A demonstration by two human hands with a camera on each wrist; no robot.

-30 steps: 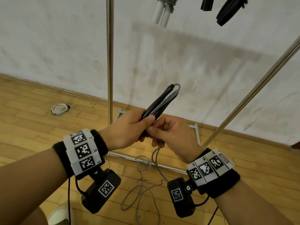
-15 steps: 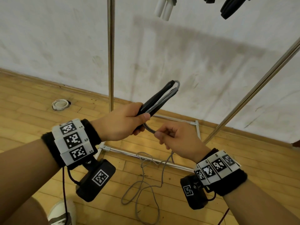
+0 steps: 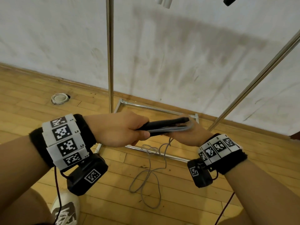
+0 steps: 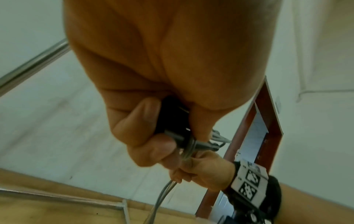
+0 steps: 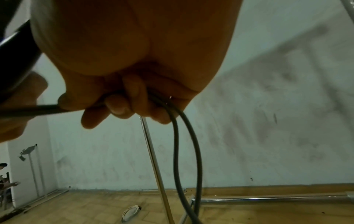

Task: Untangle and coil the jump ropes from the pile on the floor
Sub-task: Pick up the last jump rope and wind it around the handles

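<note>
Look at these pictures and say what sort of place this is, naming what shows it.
Probably a gym or sports hall store corner: a wooden strip floor, a scuffed white wall, and a metal rack with rope handles hanging from it.

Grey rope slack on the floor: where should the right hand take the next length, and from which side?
Just below the right hand, where the grey rope hangs as two free strands under the black handles gripped by the left hand. Come from the right, since lower down it crosses itself in loops.
</note>
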